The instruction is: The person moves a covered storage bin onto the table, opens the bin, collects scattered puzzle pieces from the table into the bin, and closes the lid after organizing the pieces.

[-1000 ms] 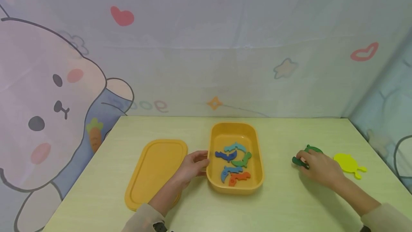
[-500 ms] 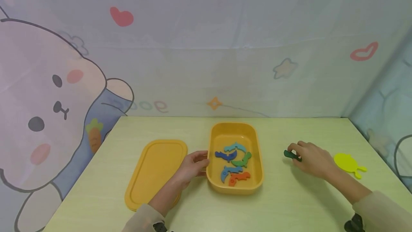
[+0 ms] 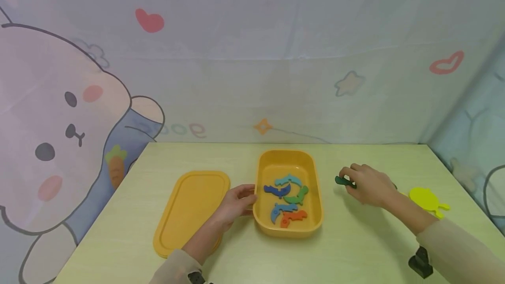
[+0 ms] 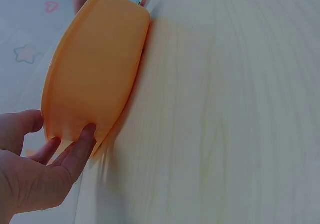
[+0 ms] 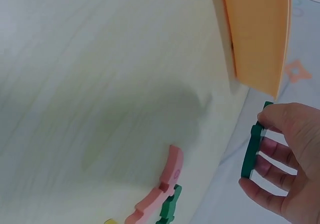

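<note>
My right hand (image 3: 367, 185) pinches a dark green toy piece (image 5: 252, 151) between thumb and fingertips, raised over the table right of a yellow-orange box (image 3: 288, 234). In the box lie several flat animal-shaped pieces: light blue (image 3: 288, 180), dark blue (image 3: 277, 191), green (image 3: 297, 195), mid blue (image 3: 282, 210) and orange (image 3: 293, 217). My left hand (image 3: 232, 207) rests its fingertips on the box's left outer wall, the thumb at the rim in the left wrist view. Below the right hand, the right wrist view shows a pink piece (image 5: 172, 166) and another green one (image 5: 169, 206) on the table.
A yellow-orange lid (image 3: 193, 209) lies flat on the table (image 3: 335, 253) left of the box. Right of my right hand is a bright yellow round piece (image 3: 424, 198) with small limbs. A printed cloth (image 3: 236, 56) hangs behind the table.
My right hand has moved left and slightly up toward the box, carrying the dark green piece away from the pieces at the right. The left hand and the box have stayed put.
</note>
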Demonstrator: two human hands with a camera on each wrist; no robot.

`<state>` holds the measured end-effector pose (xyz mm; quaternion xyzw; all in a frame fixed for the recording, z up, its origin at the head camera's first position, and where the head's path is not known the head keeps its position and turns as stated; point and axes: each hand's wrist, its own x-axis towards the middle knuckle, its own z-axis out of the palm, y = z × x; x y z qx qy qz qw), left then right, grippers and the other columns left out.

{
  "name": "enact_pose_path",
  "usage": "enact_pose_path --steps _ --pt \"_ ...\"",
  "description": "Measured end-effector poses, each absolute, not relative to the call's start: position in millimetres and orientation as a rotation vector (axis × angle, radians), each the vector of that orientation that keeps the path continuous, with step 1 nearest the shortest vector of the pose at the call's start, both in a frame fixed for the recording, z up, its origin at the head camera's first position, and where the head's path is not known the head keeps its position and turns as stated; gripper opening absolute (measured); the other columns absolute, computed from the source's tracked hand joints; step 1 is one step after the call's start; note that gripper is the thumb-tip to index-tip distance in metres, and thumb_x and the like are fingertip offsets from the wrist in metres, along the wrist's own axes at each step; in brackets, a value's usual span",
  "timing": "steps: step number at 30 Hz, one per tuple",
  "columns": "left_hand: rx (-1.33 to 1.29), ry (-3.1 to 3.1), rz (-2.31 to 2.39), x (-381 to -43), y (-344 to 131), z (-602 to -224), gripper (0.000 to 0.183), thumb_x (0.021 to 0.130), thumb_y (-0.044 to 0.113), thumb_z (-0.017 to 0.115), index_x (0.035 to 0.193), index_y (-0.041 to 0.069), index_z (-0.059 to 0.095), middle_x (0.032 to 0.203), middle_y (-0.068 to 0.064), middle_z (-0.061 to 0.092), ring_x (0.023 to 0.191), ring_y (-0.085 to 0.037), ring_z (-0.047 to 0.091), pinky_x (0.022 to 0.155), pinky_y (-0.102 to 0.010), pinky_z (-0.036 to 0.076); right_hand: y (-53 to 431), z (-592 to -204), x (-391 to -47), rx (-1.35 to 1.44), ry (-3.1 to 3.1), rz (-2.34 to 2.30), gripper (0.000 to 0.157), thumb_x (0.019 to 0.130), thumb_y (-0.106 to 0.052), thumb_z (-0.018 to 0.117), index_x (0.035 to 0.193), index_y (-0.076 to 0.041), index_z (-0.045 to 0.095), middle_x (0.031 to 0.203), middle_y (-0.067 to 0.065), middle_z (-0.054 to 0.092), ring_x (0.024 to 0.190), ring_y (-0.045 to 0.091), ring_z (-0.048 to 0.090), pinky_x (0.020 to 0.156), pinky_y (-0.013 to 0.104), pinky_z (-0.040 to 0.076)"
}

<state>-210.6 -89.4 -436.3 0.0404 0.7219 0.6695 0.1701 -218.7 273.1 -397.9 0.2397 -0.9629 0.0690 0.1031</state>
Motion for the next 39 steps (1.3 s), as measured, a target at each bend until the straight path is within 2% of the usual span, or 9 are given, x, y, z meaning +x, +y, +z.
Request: enact_pose_path --steps 10,17,30,39 --pt "0.112 2.055 1.9 -211.8 -89.4 -438.5 0.044 0.093 0.013 0.051 0.134 -0.002 0.042 0.128 -0.024 0.049 0.1 -0.029 0.061 0.076 -0.037 0.055 263.5 -387.9 -237.9 0.728 -2.821 0.206 0.022 0.079 -0.014 0.067 0.101 -0.014 0.063 0.082 0.001 0.058 0.07 0.017 0.056 0.046 0.025 0.042" --pt "0.119 2.06 1.893 -210.4 -89.3 -437.0 0.045 0.093 0.013 0.051 0.134 -0.003 0.041 0.128 -0.025 0.049 0.1 -0.03 0.06 0.075 -0.037 0.056 255.7 -378.5 -250.7 0.767 -2.809 0.2 0.022 0.078 -0.014 0.067 0.1 -0.012 0.063 0.079 0.002 0.057 0.068 0.016 0.056 0.049 0.025 0.044" --pt "0.1 2.08 1.878 -208.9 -89.1 -436.0 0.044 0.093 0.014 0.052 0.133 -0.002 0.044 0.126 -0.022 0.051 0.097 -0.026 0.062 0.076 -0.036 0.056 232.9 -364.8 -265.5 0.818 -2.835 0.196 0.02 0.08 -0.014 0.066 0.1 -0.013 0.063 0.081 0.002 0.058 0.069 0.017 0.055 0.048 0.027 0.044" --pt "0.099 2.073 1.886 -208.8 -88.4 -436.3 0.044 0.093 0.013 0.052 0.134 -0.001 0.043 0.126 -0.021 0.051 0.098 -0.026 0.061 0.076 -0.036 0.056 214.1 -356.0 -275.4 0.851 -2.832 0.193 0.02 0.081 -0.015 0.066 0.101 -0.014 0.063 0.084 0.003 0.059 0.071 0.018 0.056 0.055 0.031 0.049"
